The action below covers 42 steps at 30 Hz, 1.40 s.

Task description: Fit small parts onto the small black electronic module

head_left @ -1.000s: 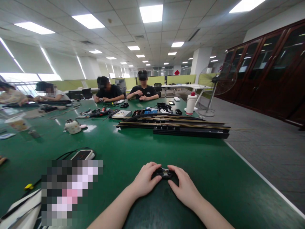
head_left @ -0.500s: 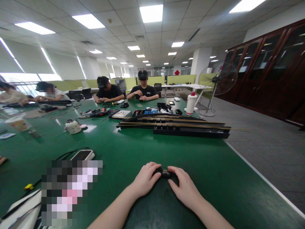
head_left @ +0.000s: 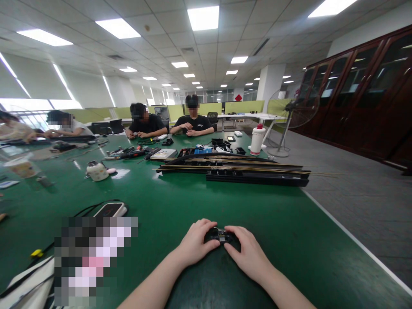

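Clock positions are read from the small black part (head_left: 222, 235), with 12 o'clock pointing away from the wearer across the green bench (head_left: 161, 206).

At the far left, between 9 and 10 o'clock, a cup (head_left: 24, 167) stands on the bench. At 10 o'clock, a pale rounded jar (head_left: 97, 171) stands beside a small pink item (head_left: 111, 171). Nearer, just above 9 o'clock, lies a white-edged device (head_left: 111, 209) with a dark face. Further back at 10 o'clock, hand tools (head_left: 135, 152) lie in a loose group. Between 10 and 11 o'clock, a person in a black shirt (head_left: 151, 124) leans over the bench; between 11 and 12 o'clock, a second person (head_left: 192, 123) sits with both hands in front of the chest.

Left hand (head_left: 197, 241): located at the part's 9 o'clock end, fingers on the far edge, thumb on the near edge, pinching it. The part sits between both hands; its centre appears metallic, though too small to identify. At 12 o'clock, well apart, black rails (head_left: 257, 177) carry thin brass-coloured rods (head_left: 225, 159). Right hand (head_left: 247, 245): located at the 3 o'clock end, fingers and thumb pinching likewise. At 1 o'clock, a red-capped white bottle (head_left: 256, 141) stands upright, with a fan (head_left: 287, 116) beyond. At 2 o'clock are dark cabinets (head_left: 360, 98).
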Each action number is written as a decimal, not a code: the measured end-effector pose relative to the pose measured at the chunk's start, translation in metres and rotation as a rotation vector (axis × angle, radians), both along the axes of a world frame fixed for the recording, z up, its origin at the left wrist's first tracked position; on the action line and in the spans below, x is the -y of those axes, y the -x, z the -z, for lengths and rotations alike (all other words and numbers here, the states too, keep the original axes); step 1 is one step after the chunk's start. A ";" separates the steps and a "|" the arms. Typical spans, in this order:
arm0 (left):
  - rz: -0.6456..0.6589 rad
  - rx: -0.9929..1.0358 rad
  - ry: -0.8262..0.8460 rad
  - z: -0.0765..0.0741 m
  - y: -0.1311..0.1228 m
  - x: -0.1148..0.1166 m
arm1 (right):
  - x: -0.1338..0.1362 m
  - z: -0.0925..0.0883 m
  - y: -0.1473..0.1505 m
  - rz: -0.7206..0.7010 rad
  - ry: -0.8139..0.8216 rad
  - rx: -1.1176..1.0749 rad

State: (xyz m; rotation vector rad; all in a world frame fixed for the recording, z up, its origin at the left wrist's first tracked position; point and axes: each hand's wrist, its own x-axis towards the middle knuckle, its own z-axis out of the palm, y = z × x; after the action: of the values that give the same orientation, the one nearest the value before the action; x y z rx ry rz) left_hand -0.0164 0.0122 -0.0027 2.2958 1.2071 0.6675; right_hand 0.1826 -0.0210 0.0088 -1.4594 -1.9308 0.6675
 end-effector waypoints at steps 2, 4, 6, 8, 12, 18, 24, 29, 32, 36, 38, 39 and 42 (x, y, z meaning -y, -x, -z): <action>0.007 -0.010 0.005 -0.001 0.000 0.000 | 0.000 0.000 0.000 0.001 0.000 -0.004; 0.006 -0.021 0.010 -0.002 0.000 0.000 | 0.000 -0.001 0.000 -0.006 -0.003 -0.005; 0.002 -0.027 0.008 -0.003 -0.001 0.001 | 0.000 -0.002 0.000 -0.023 -0.013 -0.007; 0.001 -0.026 0.001 -0.004 -0.001 0.001 | 0.000 -0.002 0.000 -0.044 -0.027 -0.007; 0.012 -0.029 -0.001 -0.006 -0.002 0.003 | -0.001 -0.001 -0.001 -0.068 -0.038 0.017; 0.024 -0.041 -0.001 -0.006 -0.001 0.002 | -0.001 -0.001 0.000 -0.057 -0.029 0.019; 0.040 -0.050 0.015 -0.010 -0.001 0.004 | 0.000 -0.002 -0.001 -0.075 -0.008 0.018; 0.051 -0.051 0.017 -0.014 -0.001 0.007 | 0.000 -0.002 -0.001 -0.077 -0.017 -0.019; 0.048 -0.048 0.014 -0.014 -0.001 0.007 | 0.000 -0.002 -0.002 -0.079 -0.017 -0.043; 0.041 -0.061 0.010 -0.015 -0.002 0.007 | -0.002 -0.002 -0.003 -0.053 -0.006 -0.096; 0.037 -0.062 0.011 -0.015 -0.002 0.007 | -0.002 -0.002 -0.003 -0.046 0.002 -0.122; 0.035 -0.061 0.011 -0.016 -0.002 0.007 | -0.003 -0.002 -0.003 -0.041 0.009 -0.135; 0.032 -0.060 0.012 -0.016 -0.002 0.008 | -0.004 -0.001 -0.003 -0.010 0.034 -0.176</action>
State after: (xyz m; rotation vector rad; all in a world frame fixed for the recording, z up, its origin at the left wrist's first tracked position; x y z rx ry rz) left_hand -0.0140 0.0046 0.0135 2.3350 1.1950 0.5821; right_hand 0.1858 -0.0173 0.0096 -1.3646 -1.8009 0.8093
